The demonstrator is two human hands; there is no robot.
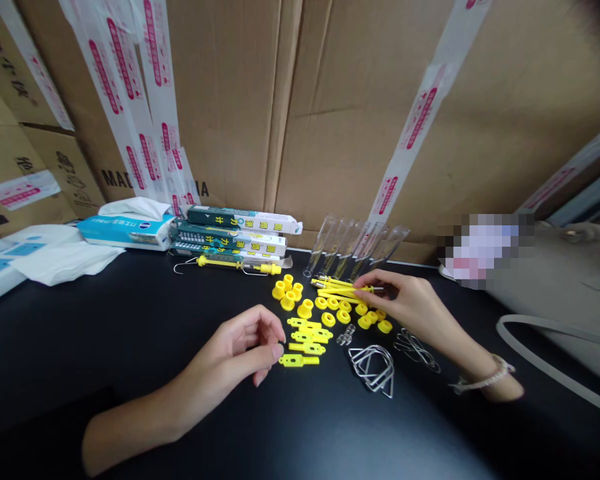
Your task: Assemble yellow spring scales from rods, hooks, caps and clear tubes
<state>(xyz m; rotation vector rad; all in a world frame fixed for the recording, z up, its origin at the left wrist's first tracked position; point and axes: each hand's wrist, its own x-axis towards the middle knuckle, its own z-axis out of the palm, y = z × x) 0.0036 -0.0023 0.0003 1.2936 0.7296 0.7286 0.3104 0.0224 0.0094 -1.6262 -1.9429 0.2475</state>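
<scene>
My right hand (397, 293) pinches a yellow plastic rod (337, 291) with a metal end, over a small pile of similar rods. My left hand (253, 343) rests over the table with loosely curled fingers and nothing visible in it. Close to its fingertips lie several flat yellow pieces with holes (307, 348). Yellow flanged caps (289, 293) stand behind these, and yellow rings (333, 304) sit in front of the rods. Small springs (347, 335), bent wire loops (373, 369) and wire hooks (416, 350) lie nearer me. Clear tubes (355, 250) lie behind the rods.
An assembled yellow spring scale (237, 265) lies before stacked green-and-white boxes (230, 237). Left of them are a blue tissue pack (125, 231) and white tissue (70, 260). Cardboard (230, 113) walls the back. A pale bag (555, 287) with a strap stands at right.
</scene>
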